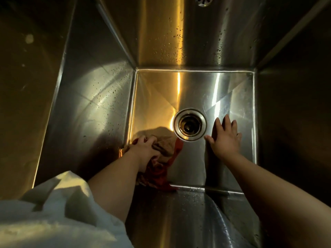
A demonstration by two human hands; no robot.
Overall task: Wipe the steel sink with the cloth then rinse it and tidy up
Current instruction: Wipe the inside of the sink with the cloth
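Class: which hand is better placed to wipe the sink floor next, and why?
The left hand: it grips the cloth on the sink floor. The right hand lies flat and empty beside the drain.

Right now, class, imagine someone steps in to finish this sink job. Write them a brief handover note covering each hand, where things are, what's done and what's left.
Left hand: grips the cloth, bunched in the near-left corner of the sink floor.
Right hand: open, flat on the floor just right of the drain.
Done: wiping is under way; how much is covered cannot be told.
Left: droplets dot the left and back walls, so wipe those. No water is running, so the rinse and the tidy-up remain.
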